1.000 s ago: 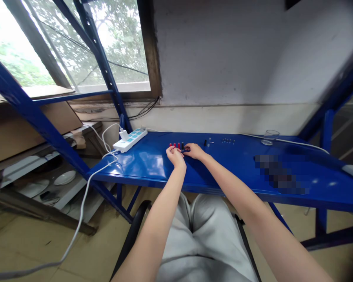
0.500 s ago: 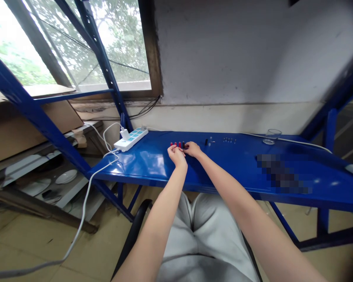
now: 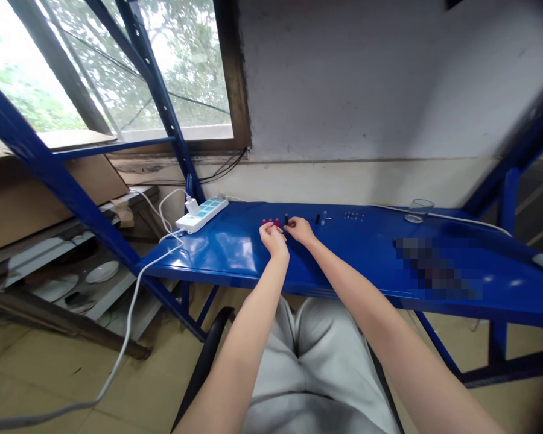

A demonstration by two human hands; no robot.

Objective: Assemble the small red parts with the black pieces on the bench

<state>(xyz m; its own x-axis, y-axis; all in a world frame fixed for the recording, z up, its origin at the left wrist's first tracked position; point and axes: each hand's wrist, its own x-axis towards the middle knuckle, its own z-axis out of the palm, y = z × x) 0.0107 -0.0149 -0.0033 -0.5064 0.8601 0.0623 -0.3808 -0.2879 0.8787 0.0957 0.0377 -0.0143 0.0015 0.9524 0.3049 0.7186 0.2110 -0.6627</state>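
My left hand [image 3: 274, 237] rests on the blue metal table [image 3: 235, 253], fingers curled close to several small red pieces [image 3: 269, 222] standing in a row. My right hand [image 3: 300, 229] sits just to its right, fingers pinched on a small black piece [image 3: 286, 218] held upright beside the red ones. Another small black piece [image 3: 317, 218] and a tiny pale part [image 3: 324, 216] lie a little farther right. Beyond them is a row of tiny dark parts [image 3: 352, 214].
A white power strip [image 3: 201, 214] with a plugged charger and a white cable lies at the table's back left. A small glass dish [image 3: 419, 210] and a white cable [image 3: 461, 219] sit at the back right. Blue rack posts frame both sides; my chair is below.
My right hand has lifted the small black piece from between the hands and holds it upright a little farther back. The left hand has barely moved.
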